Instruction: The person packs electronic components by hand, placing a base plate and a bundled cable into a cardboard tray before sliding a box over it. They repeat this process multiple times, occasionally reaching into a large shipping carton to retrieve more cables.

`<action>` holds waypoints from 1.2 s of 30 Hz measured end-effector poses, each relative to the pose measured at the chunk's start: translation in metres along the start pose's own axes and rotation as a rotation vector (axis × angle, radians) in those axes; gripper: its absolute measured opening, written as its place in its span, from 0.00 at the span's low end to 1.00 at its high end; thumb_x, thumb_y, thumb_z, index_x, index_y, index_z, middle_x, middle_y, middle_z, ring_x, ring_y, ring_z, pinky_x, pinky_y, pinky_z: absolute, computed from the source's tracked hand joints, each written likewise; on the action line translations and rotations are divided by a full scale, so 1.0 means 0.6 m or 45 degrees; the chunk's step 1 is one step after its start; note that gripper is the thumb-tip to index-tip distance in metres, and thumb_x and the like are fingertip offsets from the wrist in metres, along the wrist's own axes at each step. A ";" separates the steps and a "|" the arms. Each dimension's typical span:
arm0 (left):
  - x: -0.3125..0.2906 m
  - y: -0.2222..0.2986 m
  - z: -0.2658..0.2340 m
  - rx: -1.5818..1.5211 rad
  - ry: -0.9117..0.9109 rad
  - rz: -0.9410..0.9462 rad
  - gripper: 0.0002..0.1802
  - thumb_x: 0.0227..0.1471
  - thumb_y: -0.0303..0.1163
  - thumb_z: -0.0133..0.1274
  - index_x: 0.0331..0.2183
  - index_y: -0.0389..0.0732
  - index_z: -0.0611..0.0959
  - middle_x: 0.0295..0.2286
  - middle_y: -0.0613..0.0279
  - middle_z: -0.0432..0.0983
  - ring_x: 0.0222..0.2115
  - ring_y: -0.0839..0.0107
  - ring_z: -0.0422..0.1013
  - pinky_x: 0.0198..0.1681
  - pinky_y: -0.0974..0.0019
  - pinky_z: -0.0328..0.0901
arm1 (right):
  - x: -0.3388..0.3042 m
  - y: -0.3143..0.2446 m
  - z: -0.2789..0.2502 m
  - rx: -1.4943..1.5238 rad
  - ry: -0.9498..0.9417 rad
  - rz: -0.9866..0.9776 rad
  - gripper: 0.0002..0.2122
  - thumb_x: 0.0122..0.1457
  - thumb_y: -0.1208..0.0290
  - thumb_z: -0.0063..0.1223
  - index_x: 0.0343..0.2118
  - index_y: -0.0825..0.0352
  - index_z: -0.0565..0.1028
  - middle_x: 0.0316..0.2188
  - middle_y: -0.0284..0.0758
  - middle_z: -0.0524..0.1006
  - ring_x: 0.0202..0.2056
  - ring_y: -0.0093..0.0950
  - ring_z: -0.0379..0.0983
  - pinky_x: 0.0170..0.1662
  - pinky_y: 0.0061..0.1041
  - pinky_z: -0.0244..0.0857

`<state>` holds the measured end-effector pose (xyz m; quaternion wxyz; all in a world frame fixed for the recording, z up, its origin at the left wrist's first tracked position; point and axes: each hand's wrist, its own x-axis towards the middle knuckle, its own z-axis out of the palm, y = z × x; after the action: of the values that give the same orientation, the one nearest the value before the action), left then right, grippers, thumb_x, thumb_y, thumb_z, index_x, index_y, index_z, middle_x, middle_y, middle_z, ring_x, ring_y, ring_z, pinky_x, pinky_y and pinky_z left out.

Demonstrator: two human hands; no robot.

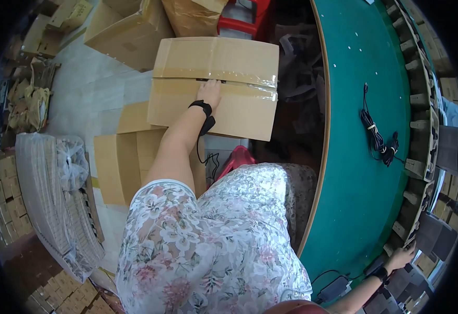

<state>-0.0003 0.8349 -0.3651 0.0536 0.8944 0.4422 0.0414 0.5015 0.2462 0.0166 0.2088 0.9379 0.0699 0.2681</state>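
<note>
My left hand (209,94), with a black band round its wrist, is on a large cardboard box (239,60). Its fingertips reach into the dark gap between the top flaps, curled at the flap edge. Clear tape shows at the box's right side. A thin dark cord hangs from the wristband. Far to the right, my right hand (400,257) reaches past the green tabletop (352,209) to the row of grey holders (416,157) along its far edge. The fingers are drawn together there; whatever they hold is too small to make out. A dark watch is on that wrist.
An open cardboard box (115,167) stands below the taped one, another (129,39) behind it. A bundled black cable (375,133) and a dark power adapter (334,289) lie on the table. Plastic-wrapped stacks (46,188) and a red stool (245,23) stand on the floor.
</note>
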 end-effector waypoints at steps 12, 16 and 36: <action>0.022 0.032 -0.262 -0.094 -1.025 0.365 0.25 0.45 0.50 0.55 0.40 0.43 0.78 0.31 0.49 0.77 0.34 0.51 0.73 0.38 0.55 0.67 | -0.218 -0.230 -0.136 1.141 -0.074 -0.764 0.17 0.54 0.86 0.40 0.45 0.66 0.72 0.47 0.40 0.68 0.51 0.36 0.63 0.53 0.32 0.58; -0.130 0.067 -0.249 -0.647 -0.872 0.459 0.20 0.52 0.34 0.47 0.48 0.47 0.74 0.38 0.49 0.75 0.39 0.53 0.71 0.41 0.57 0.66 | -0.241 -0.262 -0.154 1.302 -0.200 -0.782 0.17 0.53 0.88 0.39 0.45 0.66 0.72 0.47 0.40 0.68 0.51 0.35 0.63 0.53 0.30 0.58; -0.190 0.095 -0.214 -0.448 -0.405 0.570 0.19 0.49 0.27 0.46 0.45 0.48 0.75 0.40 0.51 0.74 0.41 0.54 0.70 0.43 0.56 0.66 | -0.301 -0.343 -0.178 1.420 -0.294 -0.917 0.19 0.50 0.91 0.37 0.41 0.67 0.73 0.47 0.40 0.67 0.50 0.34 0.64 0.49 0.27 0.60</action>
<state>-0.0403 0.7174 -0.2335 0.2653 0.9417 0.2065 -0.0123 0.2878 0.4260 -0.0750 -0.2243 0.8462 0.4834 0.0036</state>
